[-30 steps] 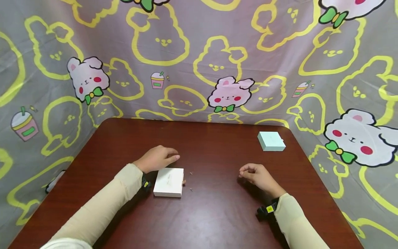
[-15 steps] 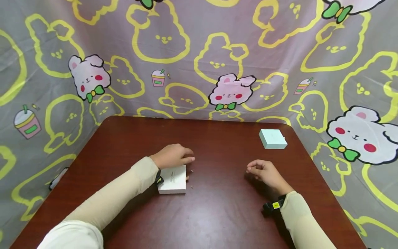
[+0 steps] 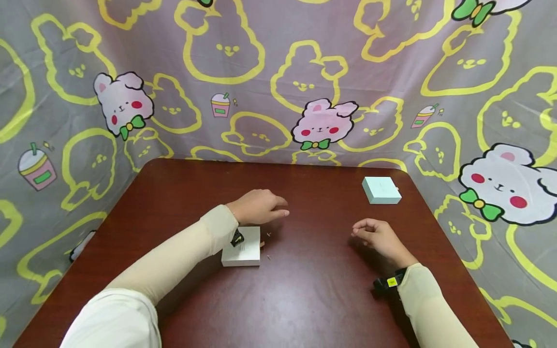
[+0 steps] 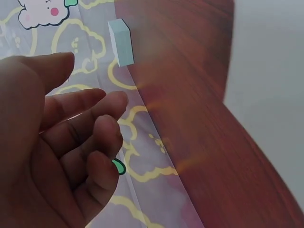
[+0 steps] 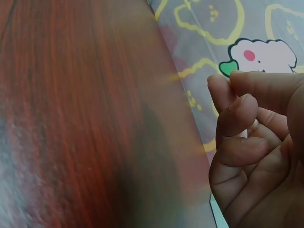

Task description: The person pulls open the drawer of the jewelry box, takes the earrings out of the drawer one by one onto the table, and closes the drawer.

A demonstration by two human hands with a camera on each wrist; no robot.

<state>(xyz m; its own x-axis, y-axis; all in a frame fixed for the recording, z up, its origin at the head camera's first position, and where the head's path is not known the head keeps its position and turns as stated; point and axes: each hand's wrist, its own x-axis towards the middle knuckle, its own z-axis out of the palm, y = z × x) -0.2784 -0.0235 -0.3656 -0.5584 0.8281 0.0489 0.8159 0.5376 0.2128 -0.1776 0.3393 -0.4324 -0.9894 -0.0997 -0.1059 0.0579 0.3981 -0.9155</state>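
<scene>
My left hand (image 3: pixel 258 207) hovers over the table just beyond the white box (image 3: pixel 249 253), its fingers loosely bent. Nothing shows between thumb and fingers in the left wrist view. The left wrist and its black strap cover part of the box. A small brown tab (image 3: pixel 262 244) sticks out from the box's right side. Two tiny bits, too small to identify, lie beside it, one a small piece (image 3: pixel 268 234). To the right, my right hand (image 3: pixel 379 238) hangs above the table with fingers curled and thumb tip meeting the index finger; no held thing is visible.
A pale blue box (image 3: pixel 381 190) with a small tab rests near the table's far right corner. The brown table (image 3: pixel 304 299) has rounded far corners. Patterned cloth (image 3: pixel 252 58) surrounds it on the far side, left and right.
My left hand has moved right and away from me, from the far left corner of the white box to beyond it. My right hand has barely moved; the view has tilted slightly.
</scene>
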